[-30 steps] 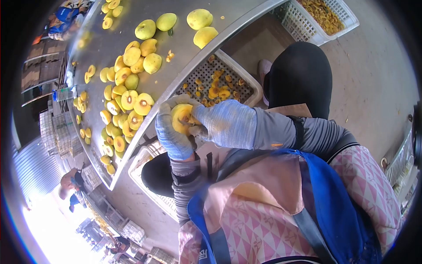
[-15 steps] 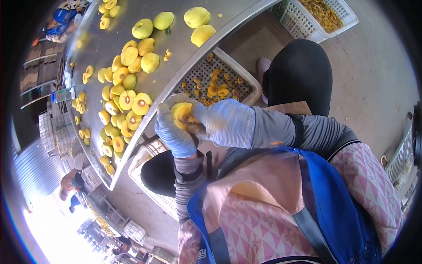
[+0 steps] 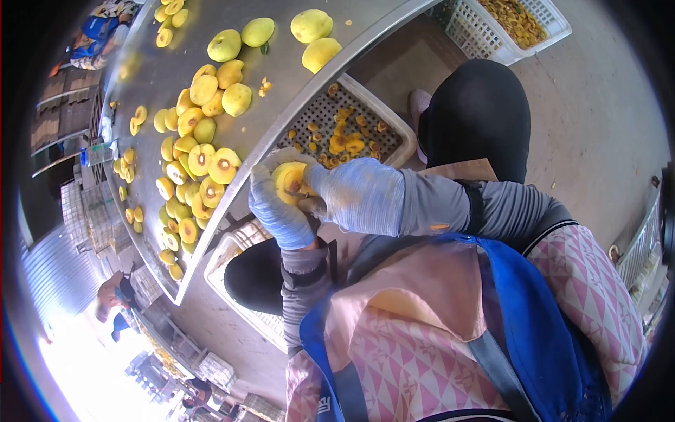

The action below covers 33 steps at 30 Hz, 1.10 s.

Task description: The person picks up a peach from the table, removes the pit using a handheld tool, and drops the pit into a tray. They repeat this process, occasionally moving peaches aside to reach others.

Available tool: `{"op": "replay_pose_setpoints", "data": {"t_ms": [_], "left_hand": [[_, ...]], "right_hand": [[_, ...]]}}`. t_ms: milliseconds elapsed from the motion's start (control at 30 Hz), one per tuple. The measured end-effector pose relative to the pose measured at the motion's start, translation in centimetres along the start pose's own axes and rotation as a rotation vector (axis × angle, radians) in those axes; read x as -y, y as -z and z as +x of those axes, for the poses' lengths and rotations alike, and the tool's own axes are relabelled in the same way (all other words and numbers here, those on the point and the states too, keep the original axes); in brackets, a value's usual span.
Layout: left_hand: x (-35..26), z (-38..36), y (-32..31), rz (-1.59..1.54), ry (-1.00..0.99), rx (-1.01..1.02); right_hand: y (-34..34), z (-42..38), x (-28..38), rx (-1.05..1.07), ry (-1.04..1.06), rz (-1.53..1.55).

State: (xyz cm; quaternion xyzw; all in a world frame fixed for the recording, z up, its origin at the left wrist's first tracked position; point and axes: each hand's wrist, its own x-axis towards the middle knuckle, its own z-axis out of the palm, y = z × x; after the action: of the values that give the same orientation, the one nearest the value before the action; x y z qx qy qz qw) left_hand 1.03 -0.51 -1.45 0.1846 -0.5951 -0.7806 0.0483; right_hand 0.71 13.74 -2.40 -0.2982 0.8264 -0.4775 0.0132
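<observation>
My left hand (image 3: 271,211), in a blue-and-white knit glove, is wrapped round a yellow peach half (image 3: 288,181) with its cut face turned towards my right hand. My right hand (image 3: 358,197), in a matching glove, is closed against the fruit. A thin dark tool (image 3: 303,194), mostly hidden by the fingers, shows at the peach's middle; its exact kind cannot be made out. Both hands are just off the table's edge, over a crate (image 3: 401,133) with peach scraps and pits in it. On the metal table (image 3: 281,98) lies a pile of peach halves (image 3: 200,160).
Several whole peaches (image 3: 225,45) lie farther up the table. A white basket of scraps (image 3: 485,35) stands on the floor at the top right. Another white crate (image 3: 218,267) is beside my left knee. Other people (image 3: 116,295) are at the far left.
Both hands keep hold at nearly the same spot, with the peach half turned only slightly. The whole view has shifted a little.
</observation>
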Motion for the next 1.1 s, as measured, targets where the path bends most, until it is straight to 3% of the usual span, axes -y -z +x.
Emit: {"op": "replay_pose_setpoints", "data": {"t_ms": [67, 133, 267, 400, 567, 767, 967, 1100], "left_hand": [[-0.1, -0.1, -0.2, 0.299, -0.242, -0.015], [0.0, -0.2, -0.5, 0.301, -0.291, -0.024], [0.9, -0.3, -0.4, 0.329, -0.423, -0.105], [-0.1, 0.0, -0.3, 0.332, -0.204, -0.016], [0.2, 0.1, 0.1, 0.052, 0.002, -0.005], [0.4, -0.4, -0.2, 0.323, -0.304, -0.059], [1.0, -0.5, 0.8, 0.46, -0.464, -0.031], [0.7, -0.3, 0.7, 0.349, -0.327, -0.04]], "right_hand": [[0.0, 0.1, 0.3, -0.023, -0.008, 0.015], [0.2, 0.2, 0.4, 0.06, -0.154, 0.207], [-0.8, 0.1, -0.2, -0.027, -0.029, 0.205], [0.0, 0.0, 0.1, 0.037, -0.03, 0.047], [-0.1, -0.3, 0.2, 0.024, 0.007, -0.083], [0.0, -0.3, 0.3, 0.031, -0.024, 0.045], [-1.4, -0.1, -0.7, 0.043, 0.021, 0.215], [-0.2, 0.3, 0.2, 0.123, -0.103, 0.328]]}}
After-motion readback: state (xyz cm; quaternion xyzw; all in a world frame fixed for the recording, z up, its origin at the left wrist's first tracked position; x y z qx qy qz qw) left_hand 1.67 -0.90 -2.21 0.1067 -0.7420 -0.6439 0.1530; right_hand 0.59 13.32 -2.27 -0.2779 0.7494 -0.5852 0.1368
